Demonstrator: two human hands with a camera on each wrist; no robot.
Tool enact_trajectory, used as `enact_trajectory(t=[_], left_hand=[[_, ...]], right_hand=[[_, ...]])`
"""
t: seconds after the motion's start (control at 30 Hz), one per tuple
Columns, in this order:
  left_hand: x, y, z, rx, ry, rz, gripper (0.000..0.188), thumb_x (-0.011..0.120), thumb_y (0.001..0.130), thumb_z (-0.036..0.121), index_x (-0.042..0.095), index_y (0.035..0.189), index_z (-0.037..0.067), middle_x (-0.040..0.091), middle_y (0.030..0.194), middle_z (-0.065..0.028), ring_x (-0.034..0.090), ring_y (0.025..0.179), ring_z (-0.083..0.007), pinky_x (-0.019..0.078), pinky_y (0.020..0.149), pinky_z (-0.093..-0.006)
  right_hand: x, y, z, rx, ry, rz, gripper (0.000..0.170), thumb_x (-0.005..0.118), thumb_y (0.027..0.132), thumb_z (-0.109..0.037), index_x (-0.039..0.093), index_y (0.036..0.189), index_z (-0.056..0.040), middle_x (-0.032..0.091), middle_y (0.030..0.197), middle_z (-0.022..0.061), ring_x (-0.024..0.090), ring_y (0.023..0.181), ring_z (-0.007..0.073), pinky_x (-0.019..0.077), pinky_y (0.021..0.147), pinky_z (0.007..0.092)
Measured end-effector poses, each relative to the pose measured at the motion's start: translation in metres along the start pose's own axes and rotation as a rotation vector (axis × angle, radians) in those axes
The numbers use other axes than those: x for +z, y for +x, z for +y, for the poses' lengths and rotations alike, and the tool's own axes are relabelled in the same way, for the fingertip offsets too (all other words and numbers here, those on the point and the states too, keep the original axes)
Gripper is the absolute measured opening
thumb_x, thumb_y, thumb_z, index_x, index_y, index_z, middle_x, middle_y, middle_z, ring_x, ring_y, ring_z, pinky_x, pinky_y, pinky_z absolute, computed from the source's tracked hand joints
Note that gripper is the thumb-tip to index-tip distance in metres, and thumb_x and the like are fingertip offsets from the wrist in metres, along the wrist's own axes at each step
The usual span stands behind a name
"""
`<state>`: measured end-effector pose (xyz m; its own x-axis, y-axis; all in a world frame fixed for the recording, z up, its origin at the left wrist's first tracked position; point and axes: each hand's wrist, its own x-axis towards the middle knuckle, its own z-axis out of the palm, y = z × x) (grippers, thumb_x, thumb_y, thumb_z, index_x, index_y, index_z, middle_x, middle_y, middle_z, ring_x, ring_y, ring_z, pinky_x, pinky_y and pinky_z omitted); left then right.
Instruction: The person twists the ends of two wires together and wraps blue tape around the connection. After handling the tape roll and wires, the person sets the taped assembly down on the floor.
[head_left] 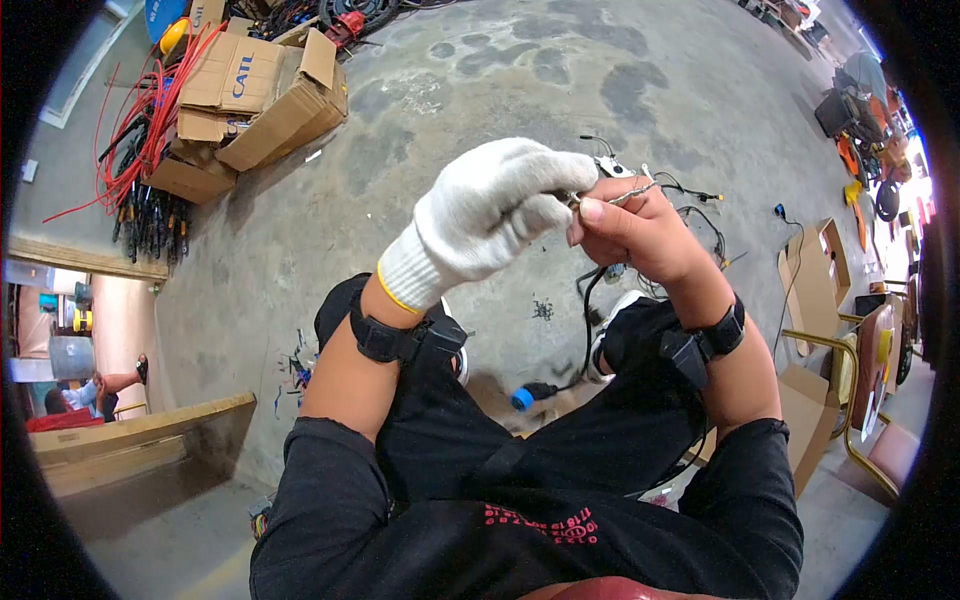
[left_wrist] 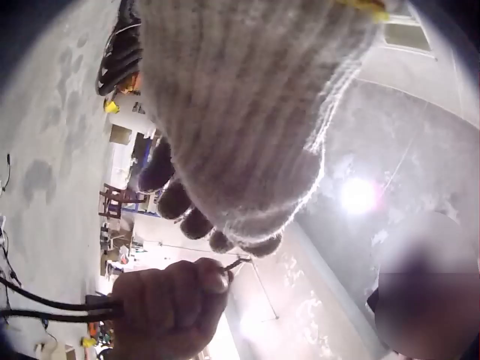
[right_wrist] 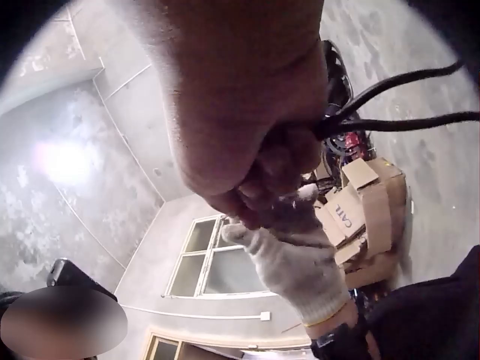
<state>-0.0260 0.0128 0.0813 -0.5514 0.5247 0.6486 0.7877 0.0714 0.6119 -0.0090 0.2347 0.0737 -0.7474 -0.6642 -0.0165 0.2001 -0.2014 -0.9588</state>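
Note:
My left hand (head_left: 490, 210), in a white knit glove, brings thumb and forefinger together on the tip of a short twisted wire (left_wrist: 238, 263). Bare, my right hand (head_left: 645, 235) meets it and pinches the same wire between thumb and forefinger. A silvery braided strand (head_left: 634, 193) sticks out over the right hand's knuckles. The right hand's other fingers curl round a black cable (right_wrist: 397, 91), two lengths of which leave the fist. One length (head_left: 588, 312) hangs between the knees, near a blue-ended connector (head_left: 522, 399). The gloved fingertips partly hide the wire tip.
Thin black cables with plugs (head_left: 708, 193) lie on the concrete floor (head_left: 400, 100) beyond the hands. Cardboard boxes (head_left: 240, 75) and red cable coils (head_left: 160, 110) are at far left. A metal-framed chair (head_left: 850, 370) and cardboard (head_left: 805, 270) stand at right.

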Motion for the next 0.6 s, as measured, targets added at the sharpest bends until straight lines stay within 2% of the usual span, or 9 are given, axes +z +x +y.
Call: enact_trajectory(t=[0.03,0.1,0.13,0.27,0.33,0.43,0.47,0.53,0.6], left_hand=[[0.0,-0.001,-0.001,-0.002,-0.002,0.0,0.044,0.058,0.099,0.043,0.068,0.114,0.004,0.069,0.095,-0.0106,0.067,0.085,-0.0234,0.0523,0.077,-0.0343],[0.0,-0.001,-0.002,0.134,0.213,0.026,0.023,0.071,0.088,0.016,0.068,0.109,0.008,0.068,0.089,-0.0097,0.067,0.08,-0.0306,0.053,0.071,-0.0374],[-0.001,0.001,0.001,0.214,0.289,0.062,0.018,0.071,0.083,0.009,0.07,0.101,0.01,0.067,0.08,-0.0072,0.066,0.072,-0.03,0.0529,0.068,-0.038],[-0.007,0.0,0.012,0.142,0.321,-0.035,0.013,0.07,0.084,0.006,0.071,0.096,0.008,0.067,0.075,-0.008,0.067,0.068,-0.0277,0.0527,0.066,-0.036],[-0.006,-0.005,0.014,-0.171,0.003,-0.099,0.007,0.068,0.087,0.008,0.07,0.093,0.005,0.067,0.074,-0.0083,0.065,0.065,-0.0206,0.0512,0.064,-0.0323],[-0.003,-0.006,0.018,-0.395,-0.178,-0.098,0.015,0.061,0.095,0.015,0.067,0.087,0.003,0.062,0.073,-0.0052,0.058,0.069,-0.0152,0.0469,0.064,-0.0284],[-0.001,-0.007,0.02,-0.397,-0.179,-0.103,0.015,0.061,0.095,0.015,0.067,0.087,0.003,0.062,0.073,-0.0052,0.058,0.069,-0.0152,0.0469,0.064,-0.0284],[0.006,-0.008,0.021,-0.634,-0.307,-0.022,0.02,0.06,0.095,0.018,0.067,0.086,0.003,0.062,0.073,-0.0015,0.056,0.069,-0.0116,0.0462,0.061,-0.0277],[0.007,-0.005,0.02,-0.737,-0.262,-0.034,0.022,0.059,0.095,0.022,0.067,0.085,0.003,0.061,0.072,-0.0002,0.054,0.065,-0.0102,0.0443,0.058,-0.0266]], right_hand=[[0.001,0.0,0.001,0.01,0.057,-0.046,0.03,0.059,0.102,-0.025,0.068,0.092,0.0017,0.044,0.06,-0.0049,0.034,0.052,0.0053,0.0258,0.048,0.0241],[0.005,-0.001,0.001,0.033,0.041,-0.052,0.031,0.059,0.102,-0.025,0.067,0.091,0.0023,0.043,0.059,-0.005,0.033,0.051,0.0051,0.0249,0.047,0.0241],[0.005,0.0,0.002,0.044,0.067,-0.061,0.031,0.059,0.102,-0.025,0.067,0.092,0.0024,0.043,0.059,-0.0052,0.033,0.051,0.0052,0.0246,0.047,0.0242],[0.004,-0.001,-0.001,0.083,0.03,-0.069,0.031,0.06,0.102,-0.026,0.068,0.093,0.0023,0.043,0.061,-0.006,0.032,0.052,0.0045,0.024,0.048,0.0242],[0.003,-0.001,-0.001,0.082,-0.06,-0.034,0.031,0.061,0.101,-0.027,0.069,0.093,0.0021,0.045,0.062,-0.006,0.033,0.054,0.0041,0.0244,0.048,0.0239],[0.005,-0.002,-0.002,0.074,-0.186,0.023,0.032,0.063,0.1,-0.029,0.071,0.093,0.0009,0.051,0.065,-0.0063,0.035,0.057,0.0032,0.0266,0.05,0.0228],[0.006,-0.001,-0.001,0.056,-0.243,0.05,0.031,0.063,0.099,-0.029,0.071,0.094,0.0006,0.051,0.064,-0.0059,0.038,0.058,0.0038,0.0289,0.051,0.0234],[0.004,0.0,0.005,0.038,-0.299,0.077,0.031,0.064,0.099,-0.029,0.072,0.094,0.0002,0.05,0.064,-0.0055,0.04,0.059,0.0044,0.0313,0.051,0.024],[-0.002,0.004,0.016,-0.133,-0.64,0.171,0.025,0.065,0.097,-0.027,0.072,0.096,-0.002,0.053,0.059,0.0011,0.047,0.053,0.0131,0.0378,0.051,0.03]])
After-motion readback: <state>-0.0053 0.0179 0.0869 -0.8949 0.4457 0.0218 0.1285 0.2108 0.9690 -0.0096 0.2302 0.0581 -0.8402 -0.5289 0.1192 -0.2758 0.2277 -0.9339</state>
